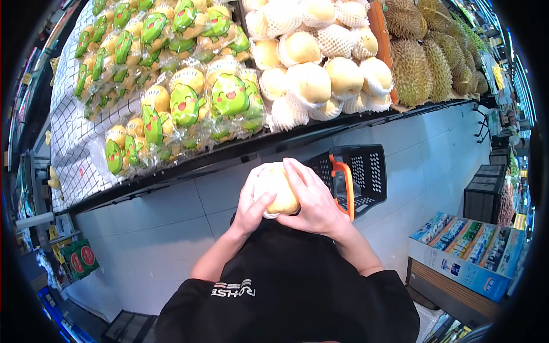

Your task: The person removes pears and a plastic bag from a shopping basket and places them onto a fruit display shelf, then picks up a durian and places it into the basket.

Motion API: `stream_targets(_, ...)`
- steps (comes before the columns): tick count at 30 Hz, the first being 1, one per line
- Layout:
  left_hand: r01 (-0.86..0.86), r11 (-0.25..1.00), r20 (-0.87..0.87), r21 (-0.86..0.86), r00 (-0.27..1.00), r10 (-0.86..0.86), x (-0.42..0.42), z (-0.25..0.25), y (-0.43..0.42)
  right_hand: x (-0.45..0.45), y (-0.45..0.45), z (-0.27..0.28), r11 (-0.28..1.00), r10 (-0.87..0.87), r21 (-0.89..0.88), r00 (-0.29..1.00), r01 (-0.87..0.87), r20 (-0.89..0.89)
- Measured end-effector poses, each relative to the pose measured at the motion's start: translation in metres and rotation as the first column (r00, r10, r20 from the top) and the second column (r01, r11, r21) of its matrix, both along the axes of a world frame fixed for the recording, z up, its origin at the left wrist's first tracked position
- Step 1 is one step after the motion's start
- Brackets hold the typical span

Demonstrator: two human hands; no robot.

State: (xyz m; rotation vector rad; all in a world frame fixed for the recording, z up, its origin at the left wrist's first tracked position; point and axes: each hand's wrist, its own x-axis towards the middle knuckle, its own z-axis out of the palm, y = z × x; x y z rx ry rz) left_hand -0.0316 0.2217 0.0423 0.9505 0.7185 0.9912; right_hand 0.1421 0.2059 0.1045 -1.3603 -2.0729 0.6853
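Note:
Close to my chest I hold a pale yellow round fruit, probably a pear [284, 201], with white foam netting showing at its lower edge. My left hand [250, 197] wraps its left side, the thumb pressed across the front. Closed around the right side is my right hand [313, 199], fingers over the top. Similar pears [309, 82] sit in white foam nets on the display stand ahead. A black shopping basket [374, 171] with an orange handle [345, 188] is on the floor just beyond my right hand.
Bagged yellow fruit with green cartoon wrappers [186, 103] fills the stand's left part. Durians [413, 71] lie at the right, behind an orange divider [382, 48]. The stand's black front edge [171, 171] runs across. A box of packaged goods [466, 251] stands at right on the tiled floor [154, 228].

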Motion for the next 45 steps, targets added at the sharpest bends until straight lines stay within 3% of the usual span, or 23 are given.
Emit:
stream_targets(1, -0.017, 0.999, -0.063, 0.045, 0.998, 0.02, 0.001, 0.003, 0.003, 0.0, 0.003, 0.002, 1.0, -0.006, 0.009, 1.0, 0.006, 0.001)
stream_targets(9, -0.001, 1.0, -0.078, 0.022, 0.997, 0.003, 0.013, 0.029, 0.04, 0.019, 0.047, 0.017, 0.997, 0.038, 0.061, 0.999, -0.037, -0.007)
stream_targets(17, 0.092, 0.968, -0.236, 0.235, 0.971, -0.035, 0.048, 0.062, 0.109, 0.072, 0.114, 0.025, 0.99, 0.098, 0.12, 0.966, -0.071, -0.239)
stream_targets(19, 0.151, 0.93, -0.39, 0.335, 0.921, -0.009, 0.065, 0.077, 0.14, 0.098, 0.146, 0.032, 0.987, 0.119, 0.136, 0.96, -0.086, -0.255)
stream_targets(23, 0.156, 0.918, -0.513, 0.364, 0.857, 0.057, 0.087, 0.101, 0.167, 0.121, 0.174, 0.038, 0.995, 0.092, 0.069, 0.936, -0.073, -0.34)
stream_targets(26, 0.165, 0.876, -0.606, 0.453, 0.778, 0.167, 0.105, 0.109, 0.191, 0.137, 0.202, 0.045, 0.992, 0.098, 0.105, 0.952, -0.07, -0.29)
stream_targets(33, 0.203, 0.868, -0.766, 0.454, 0.586, 0.264, 0.122, 0.157, 0.244, 0.15, 0.27, 0.066, 0.974, 0.168, 0.173, 0.976, -0.143, -0.138)
stream_targets(35, 0.187, 0.838, -0.76, 0.512, 0.553, 0.342, 0.123, 0.165, 0.268, 0.15, 0.297, 0.078, 0.951, 0.132, 0.289, 0.99, -0.112, -0.051)
stream_targets(39, -0.063, 0.711, -0.558, 0.701, 0.572, 0.601, 0.125, 0.157, 0.339, 0.149, 0.371, 0.099, 0.885, 0.061, 0.466, 0.99, 0.006, -0.128)
stream_targets(42, -0.162, 0.709, -0.51, 0.686, 0.588, 0.627, 0.125, 0.137, 0.392, 0.147, 0.431, 0.112, 0.834, -0.027, 0.544, 0.992, 0.09, -0.122)
stream_targets(43, -0.165, 0.704, -0.506, 0.691, 0.586, 0.633, 0.125, 0.127, 0.4, 0.146, 0.45, 0.113, 0.831, -0.022, 0.549, 0.992, 0.086, -0.122)
stream_targets(45, 0.01, 0.701, -0.579, 0.713, 0.572, 0.581, 0.127, 0.113, 0.416, 0.142, 0.485, 0.111, 0.798, -0.066, 0.597, 0.996, 0.086, -0.054)
